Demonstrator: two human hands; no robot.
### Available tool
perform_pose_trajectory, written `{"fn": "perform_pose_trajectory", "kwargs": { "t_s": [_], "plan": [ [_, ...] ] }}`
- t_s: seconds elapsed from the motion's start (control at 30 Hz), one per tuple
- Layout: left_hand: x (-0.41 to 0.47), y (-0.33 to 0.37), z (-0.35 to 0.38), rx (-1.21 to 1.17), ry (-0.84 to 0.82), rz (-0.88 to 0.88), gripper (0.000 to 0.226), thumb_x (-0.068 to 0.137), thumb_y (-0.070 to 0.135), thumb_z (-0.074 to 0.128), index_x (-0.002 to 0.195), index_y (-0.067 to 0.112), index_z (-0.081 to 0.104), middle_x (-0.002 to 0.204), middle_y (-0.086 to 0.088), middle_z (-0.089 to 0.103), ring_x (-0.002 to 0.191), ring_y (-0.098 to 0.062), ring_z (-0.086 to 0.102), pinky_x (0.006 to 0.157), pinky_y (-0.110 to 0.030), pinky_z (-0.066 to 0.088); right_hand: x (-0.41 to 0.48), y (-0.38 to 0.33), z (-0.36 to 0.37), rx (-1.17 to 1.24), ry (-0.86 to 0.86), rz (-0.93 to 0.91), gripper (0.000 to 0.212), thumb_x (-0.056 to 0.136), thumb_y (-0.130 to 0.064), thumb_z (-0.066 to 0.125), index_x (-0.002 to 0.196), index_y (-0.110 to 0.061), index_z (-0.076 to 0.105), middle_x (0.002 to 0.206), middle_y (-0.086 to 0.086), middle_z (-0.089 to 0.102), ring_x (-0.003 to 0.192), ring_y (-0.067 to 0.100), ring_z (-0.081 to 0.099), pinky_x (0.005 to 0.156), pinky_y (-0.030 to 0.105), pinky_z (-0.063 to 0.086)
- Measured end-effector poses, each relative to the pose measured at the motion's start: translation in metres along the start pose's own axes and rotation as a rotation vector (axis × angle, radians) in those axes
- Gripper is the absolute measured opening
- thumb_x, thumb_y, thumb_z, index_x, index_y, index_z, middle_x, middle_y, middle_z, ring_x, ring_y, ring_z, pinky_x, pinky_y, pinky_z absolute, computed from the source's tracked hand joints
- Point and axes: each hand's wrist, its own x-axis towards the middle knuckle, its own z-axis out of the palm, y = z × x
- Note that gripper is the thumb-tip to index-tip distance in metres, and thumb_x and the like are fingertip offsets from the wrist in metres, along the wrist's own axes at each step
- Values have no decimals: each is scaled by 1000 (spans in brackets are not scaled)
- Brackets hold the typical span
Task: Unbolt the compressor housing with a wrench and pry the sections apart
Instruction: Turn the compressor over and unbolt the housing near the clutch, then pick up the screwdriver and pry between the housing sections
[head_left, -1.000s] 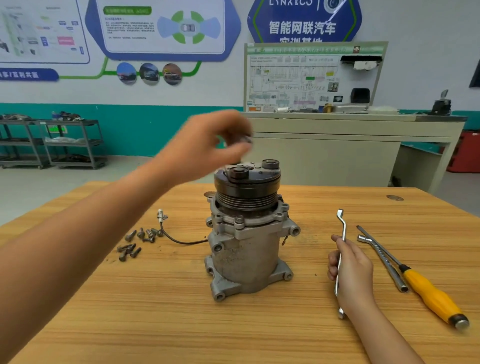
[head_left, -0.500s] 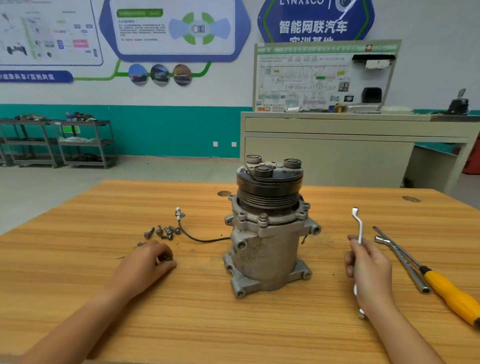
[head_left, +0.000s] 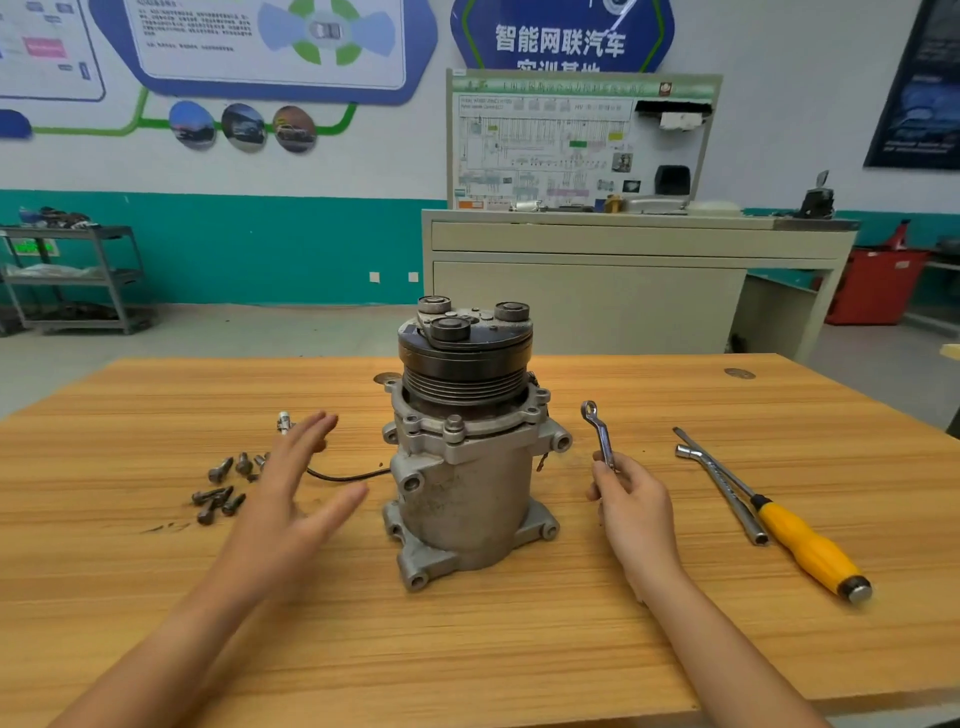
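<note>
ribbed grey metal compressor (head_left: 462, 483) stood upright on wooden bench (head_left: 467, 649) | slim steel wrench (head_left: 600, 434) clamped in right hand (head_left: 636, 506) grip | left hand (head_left: 291, 499) grip spread apart | bolts (head_left: 221, 469) scattered leftward

A compressor (head_left: 467, 452) stands upright at the centre of the tabletop (head_left: 467, 649). Loose bolts (head_left: 221, 488) lie in a cluster to its left, and a lead (head_left: 343, 475) runs from the compressor towards them. The left hand (head_left: 296, 499) is between bolts and compressor. On the right, the right hand (head_left: 636, 506) holds a wrench (head_left: 600, 434) near the compressor. Further right a socket spanner (head_left: 727, 493) and a screwdriver (head_left: 789, 530) lie side by side. A cabinet (head_left: 587, 291) stands behind the tabletop, a shelf rack (head_left: 72, 275) far left
</note>
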Motion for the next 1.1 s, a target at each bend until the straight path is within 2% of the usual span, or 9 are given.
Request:
{"fn": "perform_pose_trajectory", "kwargs": {
  "t_s": [0.07,0.17,0.37,0.5,0.63,0.73,0.87,0.97,1.1],
  "plan": [
    [1,25,17,-150,-134,-41,96,63,71,64,141,53,10,143,32,20,128,10,28,100,-25,30,-1,2,1,-59,-13,-49,17,93,-17,49,86,-8,61,62,0,53,54,10,43,48,17,32],
    [0,47,52,-325,-189,-49,91,62,63,65,137,52,14,135,37,34,120,18,37,95,-9,37,-1,4,2,-89,-25,-94,18,93,-17,50,85,-5,60,65,5,53,61,14,46,51,18,33],
    [-2,39,75,-298,-99,-103,107,60,63,57,150,19,19,152,2,30,139,-14,28,113,-43,29,5,8,-2,-132,-3,-87,19,93,-17,50,74,-16,53,64,3,54,53,11,43,53,26,35],
    [-4,55,83,-334,-2,-27,89,76,53,68,147,31,19,146,11,37,136,-8,32,111,-37,31,30,10,-6,-461,-17,-66,18,91,-12,48,78,-10,60,74,5,61,73,24,56,56,28,34],
    [-5,60,90,-318,35,-56,102,65,54,65,149,18,20,149,7,31,138,-14,29,112,-47,29,40,16,6,-887,-162,-61,26,91,-12,44,106,-6,64,107,13,62,103,30,53,78,31,41],
    [-6,57,88,-355,30,-93,104,62,52,67,149,28,15,147,6,37,137,-15,33,110,-48,32,38,14,0,-879,-119,-136,34,95,-21,44,124,-6,55,126,12,49,118,27,42,94,32,37],
    [-8,55,89,-337,52,-88,101,66,45,70,150,27,15,152,4,30,140,-16,27,112,-48,30,49,7,-57,-1048,219,-151,33,94,-19,46,124,-9,54,122,11,52,113,25,47,83,32,42],
    [-8,53,92,-295,77,-86,97,75,31,74,151,23,13,155,3,21,142,-17,21,113,-48,26,57,8,-90,-1269,109,98,28,92,-9,41,114,-8,58,113,12,59,105,29,54,72,31,42],
    [-13,49,91,-214,108,-59,86,80,27,71,148,24,18,155,2,18,143,-12,15,115,-36,18,63,15,-84,-1382,-21,133,34,92,-3,34,118,-8,55,119,10,58,108,26,55,81,30,45]
  ]
}}
